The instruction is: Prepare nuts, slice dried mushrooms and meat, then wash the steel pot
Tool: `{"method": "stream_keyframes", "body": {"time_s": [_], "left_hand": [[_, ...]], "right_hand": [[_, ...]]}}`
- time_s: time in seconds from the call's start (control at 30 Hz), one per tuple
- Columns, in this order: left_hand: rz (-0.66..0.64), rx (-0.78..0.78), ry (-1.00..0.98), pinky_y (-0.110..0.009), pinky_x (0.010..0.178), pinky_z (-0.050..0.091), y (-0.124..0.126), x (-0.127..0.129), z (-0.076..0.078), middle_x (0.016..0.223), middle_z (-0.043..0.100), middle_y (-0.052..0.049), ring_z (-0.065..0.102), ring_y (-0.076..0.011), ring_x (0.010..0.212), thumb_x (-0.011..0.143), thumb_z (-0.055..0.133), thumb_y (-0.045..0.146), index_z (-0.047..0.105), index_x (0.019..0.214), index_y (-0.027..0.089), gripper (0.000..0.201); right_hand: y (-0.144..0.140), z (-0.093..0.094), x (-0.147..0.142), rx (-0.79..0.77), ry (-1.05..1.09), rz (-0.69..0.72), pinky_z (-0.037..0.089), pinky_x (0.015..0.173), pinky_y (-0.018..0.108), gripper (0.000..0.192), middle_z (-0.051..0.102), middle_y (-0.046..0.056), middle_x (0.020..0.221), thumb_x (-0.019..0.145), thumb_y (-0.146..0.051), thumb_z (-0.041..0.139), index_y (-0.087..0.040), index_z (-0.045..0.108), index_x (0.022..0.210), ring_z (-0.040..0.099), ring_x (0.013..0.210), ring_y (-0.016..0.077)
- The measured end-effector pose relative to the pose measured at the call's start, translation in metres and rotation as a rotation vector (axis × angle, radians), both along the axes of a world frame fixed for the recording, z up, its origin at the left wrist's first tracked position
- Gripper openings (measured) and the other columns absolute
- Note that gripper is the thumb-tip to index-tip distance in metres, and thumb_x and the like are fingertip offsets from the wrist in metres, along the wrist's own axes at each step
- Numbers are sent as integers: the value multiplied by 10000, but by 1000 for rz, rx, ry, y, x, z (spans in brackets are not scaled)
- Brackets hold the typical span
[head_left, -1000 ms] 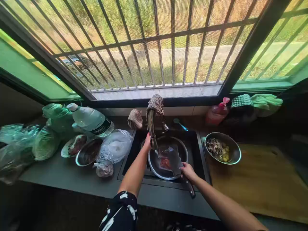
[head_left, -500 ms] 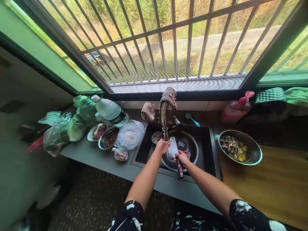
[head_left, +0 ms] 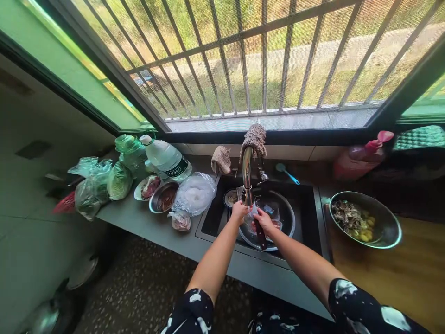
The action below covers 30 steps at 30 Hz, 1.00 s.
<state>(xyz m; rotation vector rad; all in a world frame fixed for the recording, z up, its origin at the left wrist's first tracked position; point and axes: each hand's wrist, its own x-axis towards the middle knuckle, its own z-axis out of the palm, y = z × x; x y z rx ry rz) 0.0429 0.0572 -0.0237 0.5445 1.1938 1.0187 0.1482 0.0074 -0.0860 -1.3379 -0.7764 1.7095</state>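
Note:
My right hand (head_left: 264, 221) grips the dark brown handle of a cleaver (head_left: 259, 234), the handle pointing down toward the counter's front edge. The blade is tilted under the faucet (head_left: 247, 176) and shows only in part. My left hand (head_left: 239, 211) is closed at the blade, just below the spout, with its fingertips partly hidden. Beneath both hands, a large round metal basin (head_left: 292, 225) sits in the dark sink (head_left: 308, 218), with clear plastic packaging (head_left: 273, 211) in it. A small round dish (head_left: 230, 198) is at the sink's left side.
Left of the sink are a plastic-wrapped bundle (head_left: 196, 192), a metal bowl (head_left: 153, 206), a plate of meat (head_left: 149, 187), a large water bottle (head_left: 167, 157) and bagged vegetables (head_left: 120, 181). To the right, a metal bowl of food (head_left: 391, 232) stands by a wooden board (head_left: 417, 273). A blue-handled brush (head_left: 288, 174) lies behind.
The cleaver's blade has turned from broad side facing up to a tilt under the spout. My left hand has closed in beside my right. The view has shifted slightly left.

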Motion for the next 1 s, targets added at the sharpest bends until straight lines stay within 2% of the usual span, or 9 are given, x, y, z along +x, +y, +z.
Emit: {"method": "stream_keyframes", "body": {"time_s": [0.13, 0.37, 0.6, 0.7, 0.77, 0.87, 0.93, 1.0], "left_hand": [[-9, -47, -46, -234, 599, 481, -6, -1, -8, 625, 611, -46, 583, -104, 559, 499, 722, 48, 573, 663, 86, 225], [-14, -75, -73, -231, 606, 485, -17, -6, -19, 641, 605, -31, 577, -92, 556, 500, 724, 40, 566, 655, 94, 228], [-13, -1, 12, -220, 566, 460, -24, -6, -22, 648, 595, -15, 551, -85, 535, 456, 728, 69, 565, 677, 108, 278], [3, 74, 184, -227, 561, 445, -22, -9, -22, 632, 588, -8, 539, -93, 532, 486, 709, 112, 568, 690, 129, 248], [36, 111, 340, -219, 557, 429, -19, -16, -22, 631, 584, -6, 531, -96, 541, 550, 669, 168, 580, 705, 145, 180], [118, 85, 534, -208, 578, 417, -17, -31, -22, 649, 578, -5, 532, -103, 594, 640, 595, 273, 583, 711, 156, 138], [158, 91, 596, -198, 590, 411, -19, -39, -23, 652, 564, 6, 526, -98, 608, 619, 620, 311, 565, 711, 154, 190], [138, 132, 573, -191, 565, 404, -23, -41, -24, 614, 542, 22, 506, -85, 561, 564, 676, 317, 546, 685, 148, 245]], "right_hand": [[-3, -4, 6, -12, 78, -12, 417, 423, 219, 529, 483, -70, 476, 686, -312, 524, -239, 395, 1193, 503, 431, 109], [-10, -11, 13, -16, 58, -29, 401, 398, 205, 511, 486, -71, 477, 664, -304, 537, -226, 428, 1157, 489, 406, 99], [-11, -15, 2, 54, 47, -14, 408, 440, 210, 476, 540, -57, 605, 652, -293, 547, -213, 455, 1112, 478, 421, 75], [-12, -6, -2, 134, -182, 71, 420, 499, 226, 499, 564, -31, 665, 674, -267, 537, -200, 440, 1158, 491, 481, 87], [-13, 3, -3, 230, -476, 173, 429, 586, 240, 506, 582, 6, 760, 672, -213, 547, -195, 451, 1168, 523, 587, 110], [-18, 16, -1, 413, -987, 369, 412, 717, 270, 459, 544, 77, 978, 705, -145, 513, -206, 474, 1158, 529, 782, 157], [-22, 22, 1, 548, -1246, 522, 404, 745, 295, 430, 488, 114, 1081, 747, -131, 468, -218, 461, 1168, 496, 892, 196], [-25, 27, 3, 659, -1390, 655, 410, 736, 314, 399, 457, 137, 1117, 789, -141, 418, -220, 440, 1179, 455, 959, 228]]}}
